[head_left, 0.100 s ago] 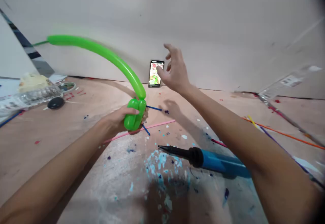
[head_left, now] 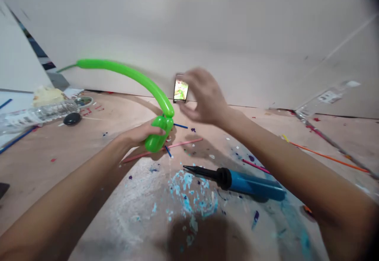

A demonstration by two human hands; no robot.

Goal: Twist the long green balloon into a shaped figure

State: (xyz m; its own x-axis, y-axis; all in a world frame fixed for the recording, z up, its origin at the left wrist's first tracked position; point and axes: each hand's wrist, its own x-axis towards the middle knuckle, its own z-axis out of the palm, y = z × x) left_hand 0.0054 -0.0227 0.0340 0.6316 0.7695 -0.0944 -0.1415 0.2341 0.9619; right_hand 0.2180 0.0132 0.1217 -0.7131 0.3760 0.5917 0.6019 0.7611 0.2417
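You are gripping a green balloon (head_left: 139,80) in your left hand (head_left: 141,134).
Your right hand (head_left: 204,97) is hovering, fingers spread, before the far phone (head_left: 180,90).

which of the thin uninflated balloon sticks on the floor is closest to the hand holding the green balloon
The pink one: it runs right under the left hand and its green balloon. The orange one lies far off to the right.
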